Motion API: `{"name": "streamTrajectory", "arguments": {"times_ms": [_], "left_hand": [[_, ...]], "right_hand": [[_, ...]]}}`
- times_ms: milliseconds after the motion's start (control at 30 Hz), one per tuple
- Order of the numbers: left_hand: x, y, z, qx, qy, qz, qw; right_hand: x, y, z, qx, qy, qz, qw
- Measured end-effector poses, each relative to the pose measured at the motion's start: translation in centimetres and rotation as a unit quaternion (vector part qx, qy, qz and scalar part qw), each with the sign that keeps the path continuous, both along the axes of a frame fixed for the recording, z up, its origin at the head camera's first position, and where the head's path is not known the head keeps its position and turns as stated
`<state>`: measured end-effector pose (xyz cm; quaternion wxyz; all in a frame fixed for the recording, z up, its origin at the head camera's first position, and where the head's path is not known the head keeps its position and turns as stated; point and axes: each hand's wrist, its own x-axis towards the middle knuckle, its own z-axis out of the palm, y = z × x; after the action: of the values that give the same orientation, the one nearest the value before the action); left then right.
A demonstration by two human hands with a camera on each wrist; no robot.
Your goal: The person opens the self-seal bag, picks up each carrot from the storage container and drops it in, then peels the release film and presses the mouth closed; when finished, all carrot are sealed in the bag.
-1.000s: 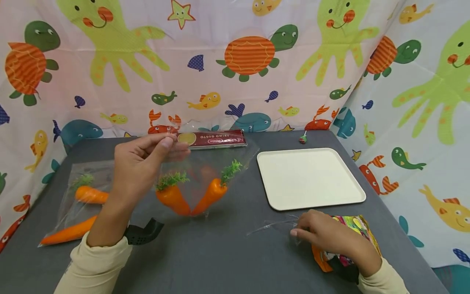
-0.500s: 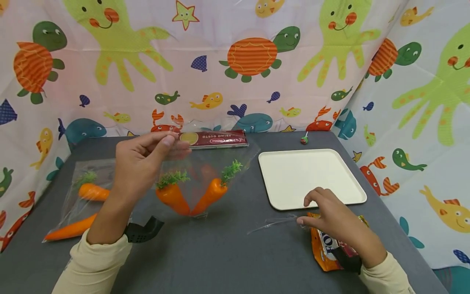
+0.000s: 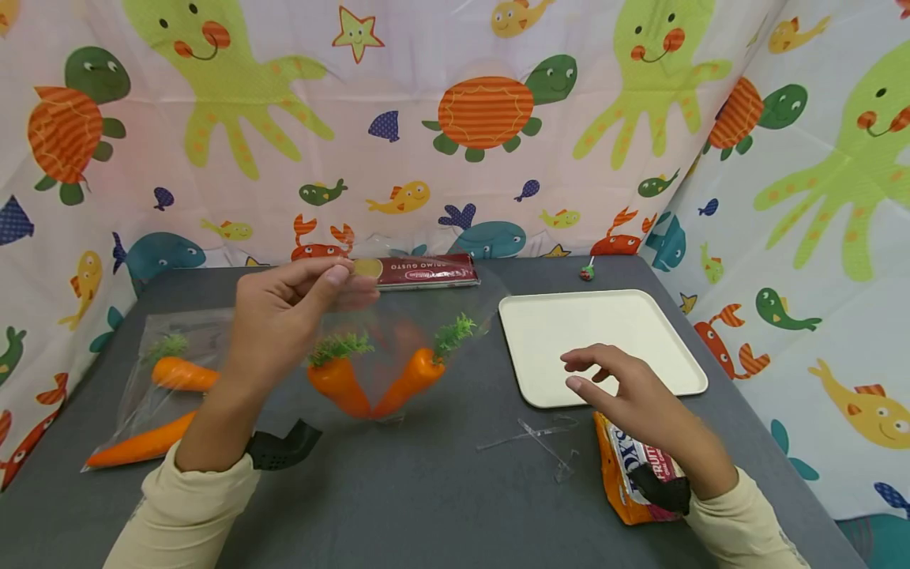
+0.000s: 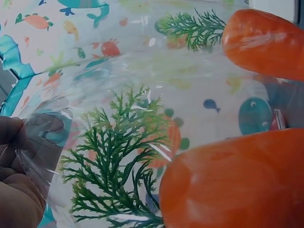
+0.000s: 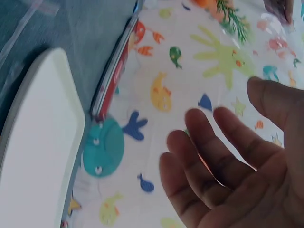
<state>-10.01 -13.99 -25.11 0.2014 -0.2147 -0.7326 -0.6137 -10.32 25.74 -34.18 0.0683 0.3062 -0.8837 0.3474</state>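
My left hand (image 3: 273, 324) pinches the top edge of a clear plastic bag (image 4: 45, 156) between thumb and fingers, holding it raised above the table. Inside hang two orange toy carrots with green tops, a left carrot (image 3: 337, 386) and a right carrot (image 3: 414, 381), their tips meeting at the bottom. My right hand (image 3: 640, 395) holds nothing; its fingers are spread and loosely bent in the right wrist view. It hovers over the tray's front edge and an orange snack packet (image 3: 617, 482). Thin clear plastic strips (image 3: 535, 433) lie on the table left of that packet.
A cream tray (image 3: 569, 332) lies at the right, a lollipop (image 3: 586, 273) behind it. Along the back sits a maroon packet (image 3: 437, 271) reading "Primo Gusto". Another clear bag with carrots (image 3: 138, 444) lies at the left. A printed curtain (image 3: 483, 190) closes off the back.
My right hand has let go of the clear plastic strips, which now lie on the table, and has risen towards the tray. The left hand keeps its hold, shifting slightly right.
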Motion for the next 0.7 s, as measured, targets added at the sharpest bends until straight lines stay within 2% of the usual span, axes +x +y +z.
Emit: {"name": "streamTrajectory", "arguments": {"times_ms": [167, 300, 533, 700], "left_hand": [[-0.1, 0.3, -0.1, 0.006, 0.008, -0.018, 0.9998], [-0.1, 0.5, -0.3, 0.007, 0.012, -0.028, 0.9995], [-0.3, 0.8, -0.6, 0.002, 0.024, -0.04, 0.9989], [-0.3, 0.8, -0.6, -0.008, 0.028, -0.039, 0.9988]], "right_hand": [[-1.0, -2.2, 0.0, -0.052, -0.014, 0.014, 0.998], [-2.0, -4.1, 0.4, -0.105, -0.041, 0.036, 0.993], [-3.8, -7.1, 0.9, -0.183, -0.114, 0.088, 0.972], [-4.4, -8.2, 1.0, -0.217, -0.154, 0.097, 0.959]]}}
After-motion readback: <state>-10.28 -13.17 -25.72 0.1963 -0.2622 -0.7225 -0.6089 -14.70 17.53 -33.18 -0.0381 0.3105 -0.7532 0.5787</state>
